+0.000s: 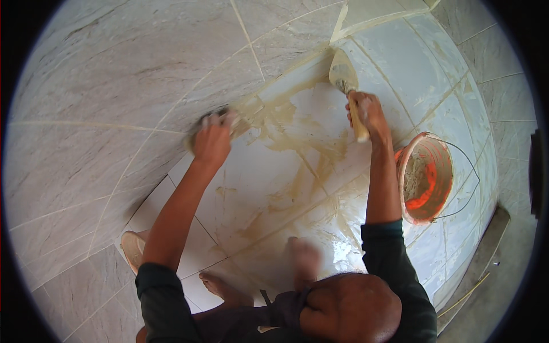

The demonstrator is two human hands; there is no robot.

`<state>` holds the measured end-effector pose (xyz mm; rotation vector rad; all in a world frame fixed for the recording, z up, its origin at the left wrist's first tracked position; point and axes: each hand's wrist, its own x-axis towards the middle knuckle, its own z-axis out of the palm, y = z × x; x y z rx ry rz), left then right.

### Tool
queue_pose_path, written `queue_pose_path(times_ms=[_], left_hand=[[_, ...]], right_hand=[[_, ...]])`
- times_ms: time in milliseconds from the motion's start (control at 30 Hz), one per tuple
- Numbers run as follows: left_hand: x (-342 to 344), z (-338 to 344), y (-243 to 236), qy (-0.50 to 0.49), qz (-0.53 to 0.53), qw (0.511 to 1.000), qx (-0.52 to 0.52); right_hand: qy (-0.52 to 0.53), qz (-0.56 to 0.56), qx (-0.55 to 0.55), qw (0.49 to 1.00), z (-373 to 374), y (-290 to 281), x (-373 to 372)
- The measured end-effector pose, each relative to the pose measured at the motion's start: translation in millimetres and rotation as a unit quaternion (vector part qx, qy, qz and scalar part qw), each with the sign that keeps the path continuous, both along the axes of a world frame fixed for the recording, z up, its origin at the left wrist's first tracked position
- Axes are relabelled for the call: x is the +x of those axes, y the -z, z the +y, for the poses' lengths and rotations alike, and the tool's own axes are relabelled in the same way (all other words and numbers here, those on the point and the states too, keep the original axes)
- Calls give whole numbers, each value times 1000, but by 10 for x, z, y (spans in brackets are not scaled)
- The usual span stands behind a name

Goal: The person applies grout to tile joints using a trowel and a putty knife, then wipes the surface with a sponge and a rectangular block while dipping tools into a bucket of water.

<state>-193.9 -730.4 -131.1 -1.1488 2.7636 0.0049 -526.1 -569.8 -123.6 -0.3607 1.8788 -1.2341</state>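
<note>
My left hand (pixel 213 137) is blurred at the foot of the marbled tile wall (pixel 91 86), its fingers curled over a flat object, partly dark, that I cannot make out. My right hand (pixel 369 114) grips the wooden handle of a trowel (pixel 343 68); the pale, smeared blade points away from me toward the far corner. Between my hands, yellowish-beige paste (pixel 274 128) is smeared along the joints of the white floor tiles (pixel 231 197). Just right of my right forearm stands an orange bucket (pixel 433 200) with a wire handle and dried pale residue, some material inside.
My bare feet (pixel 220 286) and bent knee (pixel 354 303) are at the bottom. A pale container (pixel 132 251) sits by the left wall. A low tiled step (pixel 377 17) is at the far corner; a grey ledge (pixel 474 268) with a thin stick runs along the lower right.
</note>
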Motion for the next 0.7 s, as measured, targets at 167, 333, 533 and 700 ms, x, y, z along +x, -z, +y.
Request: queue_pose_path(times_ms=[167,333,533,700], left_hand=[[829,383,-315,-92,123,988,-3],[1167,717,-428,-142,172,975,7],[1294,910,-417,-186,240,953,25],[1324,1091,-476,-233,297,925,37]], right_hand=[[-7,-35,0,999,-402,139,-176],[-85,-86,-89,989,-259,305,555],[-229,-112,-49,966,-35,-66,1597],[-464,55,-46,883,-119,-167,1090]])
